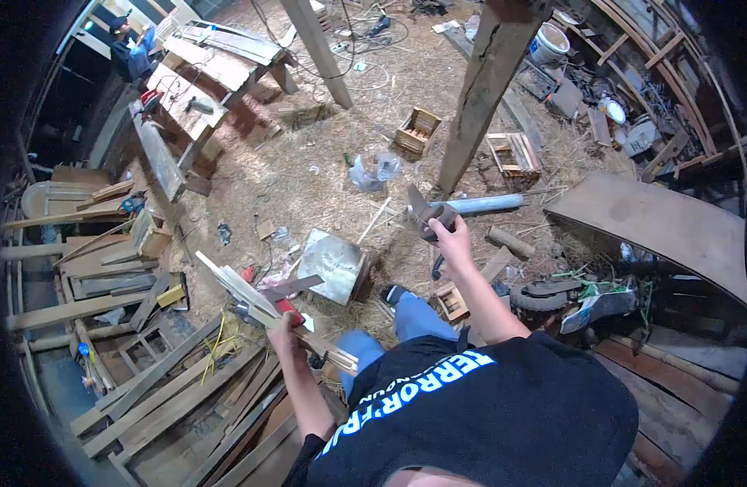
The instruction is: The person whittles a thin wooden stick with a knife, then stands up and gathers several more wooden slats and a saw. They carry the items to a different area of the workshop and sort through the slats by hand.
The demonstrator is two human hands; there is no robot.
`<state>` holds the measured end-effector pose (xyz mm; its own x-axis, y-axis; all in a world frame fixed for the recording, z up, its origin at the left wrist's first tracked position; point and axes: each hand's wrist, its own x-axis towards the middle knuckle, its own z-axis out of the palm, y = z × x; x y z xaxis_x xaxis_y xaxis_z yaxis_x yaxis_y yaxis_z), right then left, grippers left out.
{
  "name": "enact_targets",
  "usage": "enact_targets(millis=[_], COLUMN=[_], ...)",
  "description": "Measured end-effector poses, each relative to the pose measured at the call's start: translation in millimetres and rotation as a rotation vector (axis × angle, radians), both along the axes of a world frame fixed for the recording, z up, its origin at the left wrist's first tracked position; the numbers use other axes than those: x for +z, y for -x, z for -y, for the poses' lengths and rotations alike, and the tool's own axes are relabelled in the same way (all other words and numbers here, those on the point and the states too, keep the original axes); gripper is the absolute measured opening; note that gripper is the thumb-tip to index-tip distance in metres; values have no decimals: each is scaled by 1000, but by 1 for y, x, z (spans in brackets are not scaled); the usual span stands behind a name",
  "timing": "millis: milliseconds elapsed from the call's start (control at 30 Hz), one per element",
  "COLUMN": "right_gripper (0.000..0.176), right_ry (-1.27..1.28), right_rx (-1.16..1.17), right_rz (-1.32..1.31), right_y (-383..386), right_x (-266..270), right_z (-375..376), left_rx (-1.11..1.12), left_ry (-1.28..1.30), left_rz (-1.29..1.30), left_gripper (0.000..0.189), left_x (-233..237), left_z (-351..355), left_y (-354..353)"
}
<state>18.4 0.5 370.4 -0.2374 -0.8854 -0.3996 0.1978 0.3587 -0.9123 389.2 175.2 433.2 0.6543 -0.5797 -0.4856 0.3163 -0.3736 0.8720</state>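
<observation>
Head view: L hand (286, 331), grip clenched round a bundle of pale thin wooden slats (252, 296), held slanting above the heap of loose grey-brown planks (187, 406) at lower L. R hand (452, 237), grip clenched on a dark short-handled tool w/ flat blade-like head (426, 213), prob. a hatchet, raised ahead over the straw-strewn dirt floor (308, 178).

Step in hand, I'd judge: slats gathered, tool at the ready, no cut begun. Next move calls for a firm rest under the slats & L fingers kept well off the blade line.

Writing: white print on the black T-shirt (503, 422), approx. "TERROR"; rest unreadable.

Another person (134, 49) stands by a wooden desk (203, 89), far upper L.
</observation>
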Motion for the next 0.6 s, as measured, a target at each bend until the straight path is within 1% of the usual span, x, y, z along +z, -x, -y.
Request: enact_targets(millis=[33, 67, 100, 133, 167, 200, 233, 267, 300, 333, 367, 400, 433, 467, 500, 567, 600], right_gripper=[24, 21, 21, 21, 21, 23, 26, 28, 31, 32, 32, 32, 32, 31, 29, 28, 27], right_ry=[15, 39, 45, 43, 46, 29, 39, 48, 57, 75, 69, 76, 86, 53, 45, 74, 155], right_rx=[-8, -87, -66, -41, -16, 25, 27, 29, 31, 44, 36, 24, 9, 12, 33, 1, -9], right_rz=[-5, 103, 61, 21, -21, 19, -17, -53, -86, -65, -52, -40, -27, -110, -141, -180, -103], right_y=[2, 1, 4, 10, 13, 15, 14, 11, 8, 4, 1, -3, -6, -6, -8, -18, -27], right_x=[16, 33, 44, 59, 62, 61, 61, 61, 62, 68, 80, 83, 85, 67, 61, 64, 65], right_z=[6, 7, 9, 12, 14, 16, 21, 25, 30, 36, 47, 54, 63, 76, 89, 120, 149], left_rx=[1, -6, -8, -69, -104, -142, -178, -204, -232, -260, -282, -306, -333, -356, -399, -495, -571], left_ry=[-15, 3, 20, -28, -31, -22, -12, -9, -7, -2, -8, -3, 6, 55, -39, 26, -67], left_rz=[33, 44, 54, 115, 54, 77, 102, 153, 206, 261, 252, 245, 239, 293, 330, 306, 351], left_gripper=[29, 33, 36, 44, 50, 54, 58, 59, 60, 61, 61, 62, 62, 58, 54, 52, 53], left_x=[1, 3, 6, 26, 30, 11, 8, 5, 28, 41, 46, 38, 47, 59, 57, 31, 36], left_z=[12, 25, 38, 56, 67, 76, 89, 97, 113, 127, 141, 155, 176, 191, 211, 249, 275], left_y=[-1, -1, 0, 5, 4, -8, -10, -11, 2, 8, 7, 5, 9, 16, 14, -1, -7])
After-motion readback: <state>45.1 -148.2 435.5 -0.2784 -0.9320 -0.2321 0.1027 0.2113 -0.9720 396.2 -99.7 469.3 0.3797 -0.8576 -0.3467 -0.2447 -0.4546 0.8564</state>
